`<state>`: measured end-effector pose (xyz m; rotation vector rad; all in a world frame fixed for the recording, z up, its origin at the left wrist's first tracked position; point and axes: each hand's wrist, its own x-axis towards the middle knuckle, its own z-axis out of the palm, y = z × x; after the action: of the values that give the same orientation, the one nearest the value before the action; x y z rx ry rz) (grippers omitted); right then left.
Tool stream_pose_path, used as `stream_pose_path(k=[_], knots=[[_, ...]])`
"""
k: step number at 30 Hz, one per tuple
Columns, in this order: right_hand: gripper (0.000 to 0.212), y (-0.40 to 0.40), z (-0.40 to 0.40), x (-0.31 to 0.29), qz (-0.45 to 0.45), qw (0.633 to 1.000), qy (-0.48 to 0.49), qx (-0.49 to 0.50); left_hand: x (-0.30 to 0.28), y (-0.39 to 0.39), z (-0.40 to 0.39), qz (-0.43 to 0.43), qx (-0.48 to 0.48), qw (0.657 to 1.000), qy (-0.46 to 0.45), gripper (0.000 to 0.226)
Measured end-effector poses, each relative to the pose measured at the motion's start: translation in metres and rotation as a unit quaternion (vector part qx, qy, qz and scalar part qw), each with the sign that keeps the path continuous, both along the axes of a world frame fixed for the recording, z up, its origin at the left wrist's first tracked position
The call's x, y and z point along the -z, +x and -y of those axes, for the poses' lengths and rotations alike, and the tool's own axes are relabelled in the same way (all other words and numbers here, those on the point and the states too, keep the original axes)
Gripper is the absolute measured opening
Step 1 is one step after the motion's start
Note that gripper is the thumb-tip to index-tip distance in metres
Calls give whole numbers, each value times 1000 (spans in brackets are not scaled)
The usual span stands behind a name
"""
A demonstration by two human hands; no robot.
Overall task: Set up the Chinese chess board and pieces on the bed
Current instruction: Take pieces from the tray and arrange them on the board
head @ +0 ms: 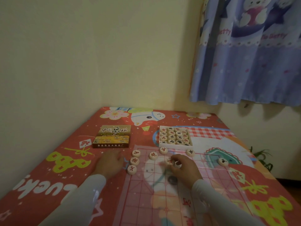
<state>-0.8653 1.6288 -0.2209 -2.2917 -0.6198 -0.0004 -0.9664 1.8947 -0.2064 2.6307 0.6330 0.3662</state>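
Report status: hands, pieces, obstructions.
Right hand pinching a red-marked piece over the board. Left hand flat on the bedsheet, grip empty. Tray still full of pieces. Nothing in the way.

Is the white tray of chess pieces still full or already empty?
Mostly full: the white tray holds rows of round pieces, while seven lie out on or beside the board.

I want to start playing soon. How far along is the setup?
Early. The board is spread on the bed and seven pieces lie near its far edge. The right hand pinches another piece; the left hand rests beside the board. The tray still holds many.
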Motion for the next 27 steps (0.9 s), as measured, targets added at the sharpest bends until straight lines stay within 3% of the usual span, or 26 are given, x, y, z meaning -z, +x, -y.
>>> stream_pose_path(k=[3,5,13,18,27], knots=[[23,2,6,5,6,1000,-25,3,24,0,-17,-109,-3,991,74,49],[23,1,8,7,3,999,-32,4,37,-4,-17,-131,-8,988,86,53],[20,1,-3,8,8,998,-59,2,51,-13,-15,-125,-17,988,94,56],[10,3,-11,12,-37,999,-23,4,55,-12,-13,-126,-12,987,97,57],[14,5,-19,17,-14,999,-51,1,54,-12,-13,-124,-18,988,94,57]])
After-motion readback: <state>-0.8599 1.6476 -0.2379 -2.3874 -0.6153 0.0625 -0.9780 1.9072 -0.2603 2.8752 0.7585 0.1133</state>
